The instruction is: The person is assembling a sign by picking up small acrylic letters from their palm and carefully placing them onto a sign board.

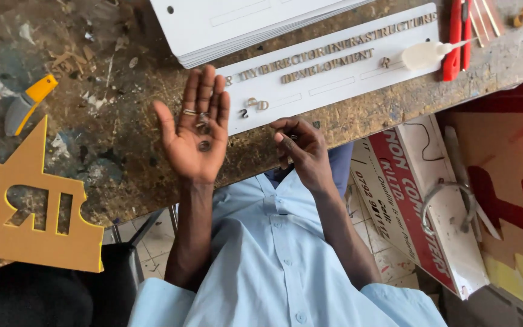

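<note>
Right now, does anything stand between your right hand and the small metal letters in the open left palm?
Nothing visible does. The small metal letters lie uncovered on the open left hand, and the right hand hangs beside it with curled fingers. Only bare workbench shows in the gap between them.
</note>
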